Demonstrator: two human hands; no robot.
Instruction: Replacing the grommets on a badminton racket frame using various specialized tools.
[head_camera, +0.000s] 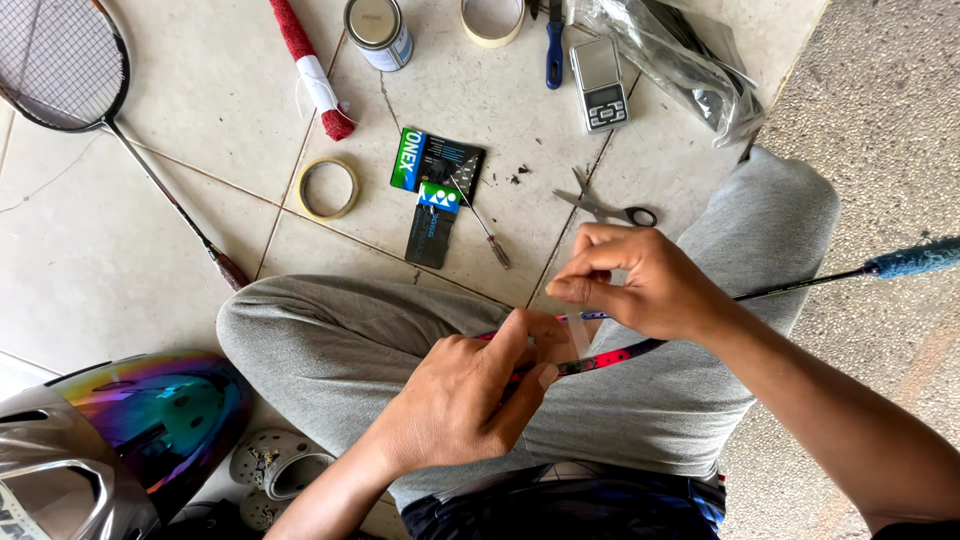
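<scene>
While your left hand (460, 400) clamps the slim, stiff racket shaft (610, 357), your right hand (640, 285) fingers pinch flimsy clear tape (577, 332) by its edge.

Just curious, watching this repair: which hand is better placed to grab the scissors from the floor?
Probably the right hand. It pinches a clear strip just below the scissors, with nothing between them. The left hand sits lower, pressing the racket frame on the lap.

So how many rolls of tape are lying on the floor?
2. One tape ring lies flat on the tiles left of the dark packets. The other tape roll sits at the top edge, beside the tin can. More could be hidden outside the picture.
</scene>
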